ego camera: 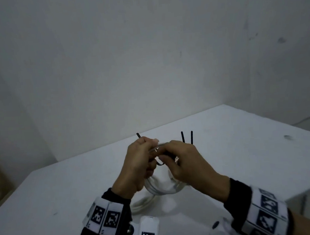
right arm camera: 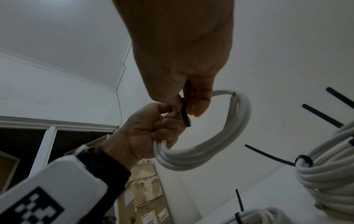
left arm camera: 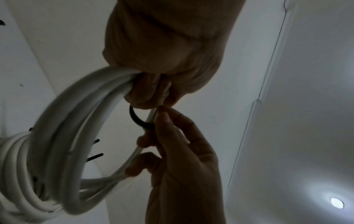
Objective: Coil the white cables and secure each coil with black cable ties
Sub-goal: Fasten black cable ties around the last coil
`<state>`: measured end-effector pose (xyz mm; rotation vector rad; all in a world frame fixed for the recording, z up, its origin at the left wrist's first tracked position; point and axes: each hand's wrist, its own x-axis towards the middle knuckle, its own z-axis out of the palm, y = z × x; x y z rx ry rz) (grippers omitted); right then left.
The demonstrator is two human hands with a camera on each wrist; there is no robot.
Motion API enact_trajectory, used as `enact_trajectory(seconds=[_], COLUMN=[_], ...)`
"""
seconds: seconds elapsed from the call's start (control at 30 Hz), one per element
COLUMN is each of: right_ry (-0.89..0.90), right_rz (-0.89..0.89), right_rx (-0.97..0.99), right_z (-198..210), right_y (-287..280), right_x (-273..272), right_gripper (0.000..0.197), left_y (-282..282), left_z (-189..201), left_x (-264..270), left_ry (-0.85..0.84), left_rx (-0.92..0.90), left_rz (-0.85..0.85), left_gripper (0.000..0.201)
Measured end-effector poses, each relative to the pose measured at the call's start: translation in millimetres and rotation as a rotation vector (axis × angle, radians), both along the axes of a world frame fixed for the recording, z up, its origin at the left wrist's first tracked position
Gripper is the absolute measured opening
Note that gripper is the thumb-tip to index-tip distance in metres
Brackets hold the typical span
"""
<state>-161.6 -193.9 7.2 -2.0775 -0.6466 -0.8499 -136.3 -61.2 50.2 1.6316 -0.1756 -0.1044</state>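
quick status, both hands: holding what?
Left hand: grips the white coil.
Right hand: pinches the black tie at the coil.

Cable tie mostly behind fingers

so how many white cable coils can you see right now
3. The held coil sits between left hand and right hand. A tied coil lies at the right of the right wrist view, a second tied coil at its bottom edge. Others may be hidden.
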Motion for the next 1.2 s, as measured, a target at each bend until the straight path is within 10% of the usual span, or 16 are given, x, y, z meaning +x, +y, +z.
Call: enact_trajectory(seconds=[0.37, 0.63, 0.93, 1.2], right_ry=[-0.218, -0.287, -0.22, -0.226], right_rz=[-0.144, -0.029, -0.032, -0.085], right_rx=[0.342, 0.069, 0.473, 0.426], right_z=[-21.6, -29.4, -0.4, 7.9], right_y=[2.3, 12.4, 2.7, -10.1], right_x=[9.0, -0.5, -11.1, -2.4], right_gripper=[0.015, 0.014, 0.019, 0.016], left_y=[-11.1, 0.5, 1.9, -6.4], left_z=[-7.5, -7.2, -28.3, -27.3], left_x=[5.4, 9.9, 2.6, -3.6], left_ry=[-0.101, -0.128, -0.531, -0.747], left_rx=[0.037, 0.033, 0.261, 0.386], left_rz=[0.027, 0.057, 0.108, 0.088], left_gripper=[0.029, 0.019, 0.023, 0.028])
